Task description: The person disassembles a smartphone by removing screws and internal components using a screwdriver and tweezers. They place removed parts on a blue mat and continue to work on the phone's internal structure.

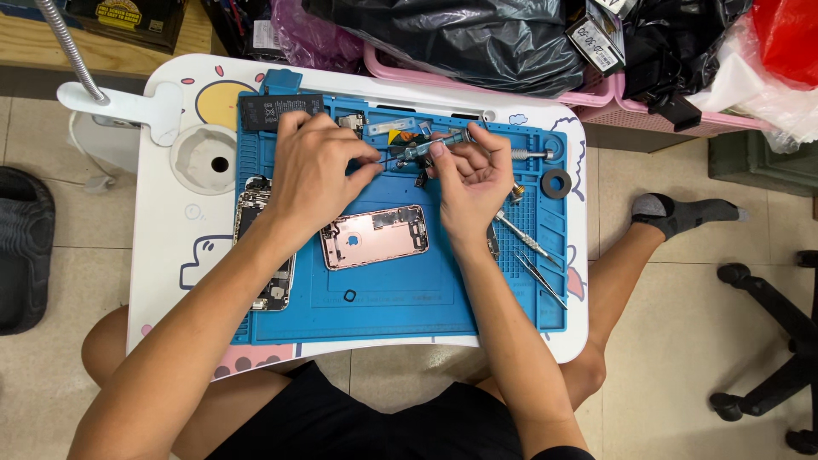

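Observation:
My right hand [470,181] grips a slim grey screwdriver [434,146] that lies across the far part of the blue work mat [392,298]. My left hand [317,162] pinches at the screwdriver's thin dark tip, fingers closed on something too small to make out. A pink-gold phone back housing [375,236] lies open on the mat just below both hands. A second opened phone body [260,255] rests under my left forearm at the mat's left edge. A black battery [277,111] sits at the mat's far left corner.
Tweezers [541,277] and another screwdriver [521,238] lie on the mat's right side; a black ring [555,183] is beyond them. The small white lap table [170,238] holds a lamp base [128,106]. Pink baskets with black bags [477,43] stand behind.

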